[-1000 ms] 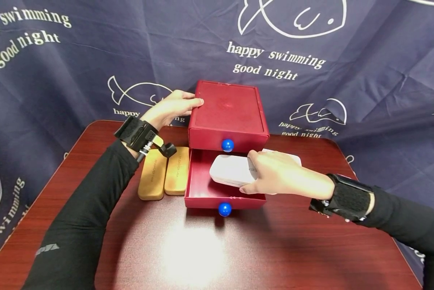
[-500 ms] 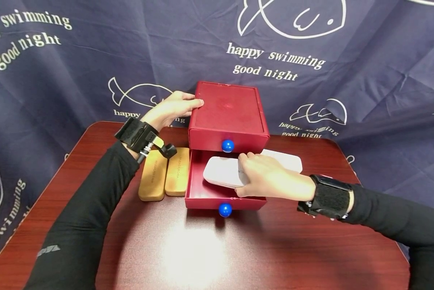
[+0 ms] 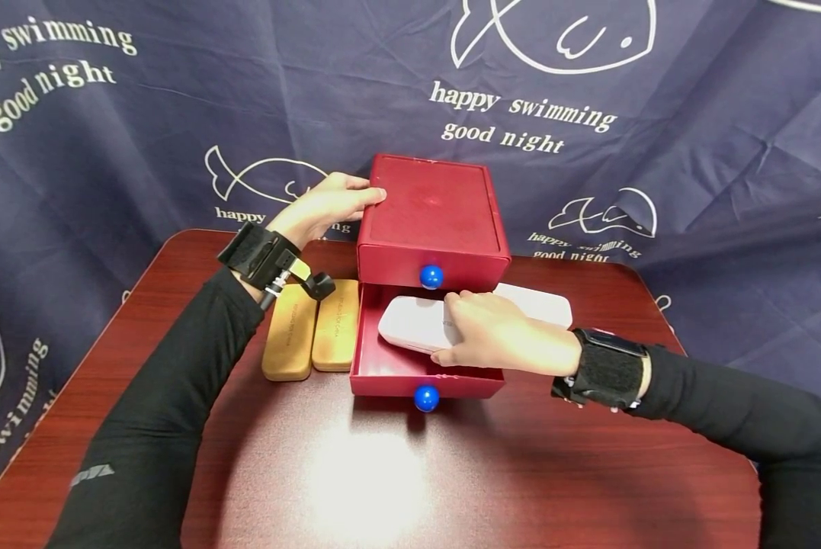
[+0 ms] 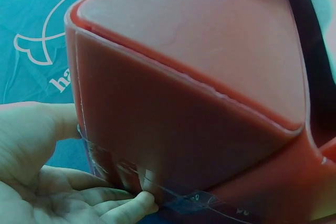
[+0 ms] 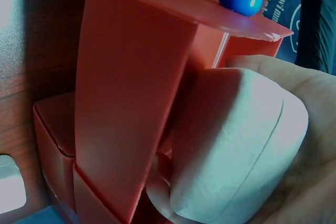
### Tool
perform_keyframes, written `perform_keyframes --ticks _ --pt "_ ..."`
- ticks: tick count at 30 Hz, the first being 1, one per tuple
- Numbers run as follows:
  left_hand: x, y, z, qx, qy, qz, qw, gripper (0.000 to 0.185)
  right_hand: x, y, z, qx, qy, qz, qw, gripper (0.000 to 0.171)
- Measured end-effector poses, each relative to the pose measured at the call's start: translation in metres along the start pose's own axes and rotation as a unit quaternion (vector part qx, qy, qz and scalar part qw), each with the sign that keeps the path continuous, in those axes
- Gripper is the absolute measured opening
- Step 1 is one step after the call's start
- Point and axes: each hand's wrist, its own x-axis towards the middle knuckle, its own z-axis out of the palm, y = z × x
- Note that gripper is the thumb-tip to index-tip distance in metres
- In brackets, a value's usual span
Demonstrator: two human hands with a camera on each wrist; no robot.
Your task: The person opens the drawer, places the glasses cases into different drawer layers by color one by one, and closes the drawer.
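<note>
My right hand [image 3: 489, 332] grips a white glasses case [image 3: 413, 324], fingers over its far side and thumb on its near side. The case lies lengthwise over the pulled-out lower drawer [image 3: 389, 374] of a red two-drawer box [image 3: 437, 206]. Close up in the right wrist view, the end of the white case [image 5: 231, 145] shows beside the drawer wall [image 5: 131, 93]. Whether it touches the drawer floor I cannot tell. My left hand [image 3: 328, 204] rests against the left rear of the box, thumb on its top edge; in the left wrist view its fingers [image 4: 126, 211] touch the side.
Two golden-yellow glasses cases [image 3: 290, 332] lie side by side left of the drawer. Another white case [image 3: 543, 305] sits right of the box, partly behind my right hand. Blue ball knobs [image 3: 427, 398] stick out from both drawer fronts. A dark blue printed cloth [image 3: 211, 84] hangs behind the table.
My right hand has carried the white glasses case leftward over the lower drawer. My left hand and the red box have stayed in place.
</note>
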Motion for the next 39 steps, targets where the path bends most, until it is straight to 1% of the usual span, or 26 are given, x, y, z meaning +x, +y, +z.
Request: perform_keyframes --ticks 7,11,13,20,25,32,39 --pt "0.000 0.000 0.000 0.004 0.002 0.000 1.0000 0.054 0.007 -0.002 0.006 -0.035 0.006 -0.023 0.999 0.050" --pt "0.001 0.000 0.000 0.006 0.000 0.001 1.0000 0.054 0.010 -0.002 0.011 -0.056 0.008 -0.034 0.998 0.059" --pt "0.001 0.000 0.000 0.005 0.000 0.002 1.0000 0.054 0.011 -0.002 0.012 -0.065 0.010 -0.039 0.997 0.061" --pt "0.001 -0.001 0.000 0.003 -0.001 0.005 1.0000 0.054 0.014 -0.001 0.016 -0.091 0.009 -0.048 0.995 0.075" --pt "0.000 -0.001 0.000 0.003 -0.002 0.006 1.0000 0.054 0.017 -0.001 0.019 -0.102 0.013 -0.057 0.993 0.074" --pt "-0.002 0.000 0.001 0.006 -0.001 0.004 1.0000 0.055 0.026 0.002 0.025 -0.097 -0.015 -0.057 0.994 0.078" --pt "-0.001 0.000 0.000 0.004 -0.002 0.005 1.0000 0.054 0.031 0.004 0.028 -0.106 -0.015 -0.055 0.993 0.082"
